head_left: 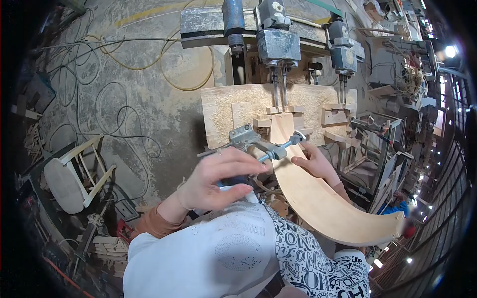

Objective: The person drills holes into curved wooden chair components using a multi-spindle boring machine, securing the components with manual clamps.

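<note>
A long curved piece of pale wood [318, 201] runs from the drilling machine's jig towards my lap, bending off to the right. My right hand [320, 166] grips its right edge, thumb on the upper face and fingers partly hidden underneath. Across the wood's far end reaches a metal toggle clamp [276, 150] with a threaded spindle. My left hand [221, 174] is beside this clamp, thumb apart from the stretched fingers, with fingertips close to the spindle's lower end. Beyond the clamp, the wood's tip lies among small wooden blocks [262, 121], under a pair of drill bits [279, 87].
The machine's board [218, 116] is strewn with wood chips. Another drill head [344, 59] hangs at the right and a blue motor [233, 20] at the left. A chair frame [74, 179] lies on the floor at left, near cables and a yellow hose [186, 88].
</note>
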